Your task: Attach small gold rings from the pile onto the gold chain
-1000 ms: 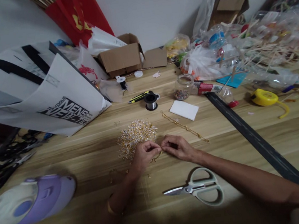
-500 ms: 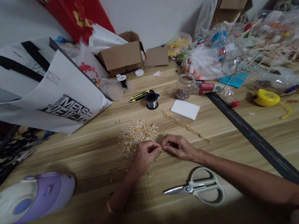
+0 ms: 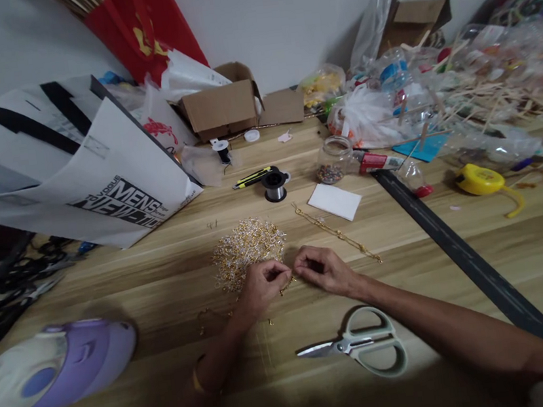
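Note:
My left hand (image 3: 261, 287) and my right hand (image 3: 323, 268) meet fingertip to fingertip over the wooden table (image 3: 163, 289), both pinched on a small gold chain piece (image 3: 287, 285) that hangs between them. Just beyond the left hand lies a heap of small gold and silver fittings (image 3: 247, 249). A longer gold chain (image 3: 337, 232) stretches across the table past my right hand. Grey-handled scissors (image 3: 363, 345) lie shut near my right forearm.
A wire spool (image 3: 274, 184), yellow utility knife (image 3: 251, 177), white card (image 3: 334, 200) and bead jar (image 3: 330, 160) sit further back. A large white paper bag (image 3: 74, 168) lies left, a purple bottle (image 3: 49, 369) at the near left, a yellow tape measure (image 3: 479, 179) and plastic bags right.
Both hands stay pinched together on the small chain piece with only slight finger shifts. The view wobbles a little.

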Available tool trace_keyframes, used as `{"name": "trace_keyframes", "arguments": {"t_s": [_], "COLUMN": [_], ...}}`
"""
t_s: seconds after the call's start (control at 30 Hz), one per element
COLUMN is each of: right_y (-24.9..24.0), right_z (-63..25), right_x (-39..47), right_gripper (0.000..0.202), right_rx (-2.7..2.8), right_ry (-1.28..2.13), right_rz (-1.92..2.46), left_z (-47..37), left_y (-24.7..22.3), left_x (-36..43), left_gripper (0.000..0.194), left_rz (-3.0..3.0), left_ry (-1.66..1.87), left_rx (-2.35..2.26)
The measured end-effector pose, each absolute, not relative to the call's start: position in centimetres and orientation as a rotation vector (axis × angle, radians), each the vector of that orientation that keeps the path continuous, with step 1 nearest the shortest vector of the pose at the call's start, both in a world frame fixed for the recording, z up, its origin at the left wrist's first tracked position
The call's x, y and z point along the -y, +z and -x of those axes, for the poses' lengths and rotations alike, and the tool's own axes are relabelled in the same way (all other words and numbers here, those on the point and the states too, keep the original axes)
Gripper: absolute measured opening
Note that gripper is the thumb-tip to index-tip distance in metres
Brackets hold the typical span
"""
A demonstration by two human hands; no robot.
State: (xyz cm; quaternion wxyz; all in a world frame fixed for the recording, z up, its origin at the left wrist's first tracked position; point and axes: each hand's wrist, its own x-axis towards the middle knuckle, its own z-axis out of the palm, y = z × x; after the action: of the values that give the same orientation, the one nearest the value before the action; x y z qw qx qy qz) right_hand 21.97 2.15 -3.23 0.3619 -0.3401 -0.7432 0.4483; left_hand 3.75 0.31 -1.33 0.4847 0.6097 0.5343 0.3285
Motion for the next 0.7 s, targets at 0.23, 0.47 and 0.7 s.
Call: {"name": "trace_keyframes", "arguments": {"t_s": [0.23,0.47,0.7], "right_y": [-2.98,-2.94,-2.85], "right_z": [-21.97,-22.05,-22.01], "right_x": [-2.02,-2.04,-2.06], "right_gripper": [0.013,0.011,0.013], "right_rx": [1.947,1.980,1.975], "right_ry": [1.189,1.205,1.228], "right_rz": [0.854,0.865,0.856], "left_z": [-3.83,-3.86,-3.87], "left_y": [-1.30,-1.50,-1.30], "left_x": [-0.45,-0.51,-0.48], "left_gripper": [0.009,0.009,0.009], "left_rz": [-1.408,-1.406,-1.406], "left_ry": [0.841,0.834,0.839], "left_rx": [-1.324,-1.323,-1.322]}}
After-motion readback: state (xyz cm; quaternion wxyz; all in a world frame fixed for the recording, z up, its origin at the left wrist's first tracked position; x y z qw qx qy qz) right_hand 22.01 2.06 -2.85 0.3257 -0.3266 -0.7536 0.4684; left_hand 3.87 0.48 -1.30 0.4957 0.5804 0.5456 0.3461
